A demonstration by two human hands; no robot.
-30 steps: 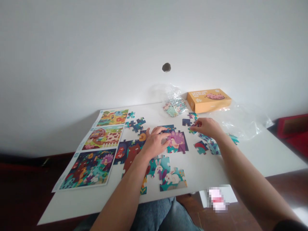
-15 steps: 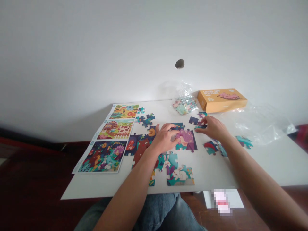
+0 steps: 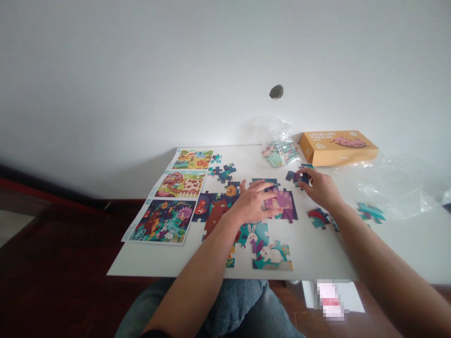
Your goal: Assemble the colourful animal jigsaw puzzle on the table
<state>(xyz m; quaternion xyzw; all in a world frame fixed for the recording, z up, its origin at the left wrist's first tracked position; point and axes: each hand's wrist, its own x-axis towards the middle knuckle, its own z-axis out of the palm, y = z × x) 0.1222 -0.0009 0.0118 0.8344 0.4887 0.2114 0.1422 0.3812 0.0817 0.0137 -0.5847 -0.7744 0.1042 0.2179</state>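
My left hand [image 3: 254, 203] lies with its fingers spread over the partly joined jigsaw puzzle, touching the section with the purple peacock [image 3: 282, 203]. My right hand [image 3: 321, 188] pinches a dark puzzle piece [image 3: 302, 179] between thumb and fingers, beside another dark loose piece [image 3: 291, 175]. Under and left of my left forearm is the joined part with a brown bear [image 3: 215, 213]. A white rabbit section [image 3: 272, 256] sits nearer the table's front edge. Right of the peacock lies a piece with a red arc [image 3: 318, 218].
A reference sheet [image 3: 167, 220] with three pictures lies at the left. Loose pieces [image 3: 224, 173] are behind the puzzle. At the back are a clear bag of pieces [image 3: 281, 154] and a yellow puzzle box [image 3: 338, 148]. Crumpled clear plastic [image 3: 398, 188] covers the right side.
The whole scene has shifted right as the camera turned left. My left fingers are more stretched out over the peacock section. My right thumb and fingers have closed together on the dark piece.
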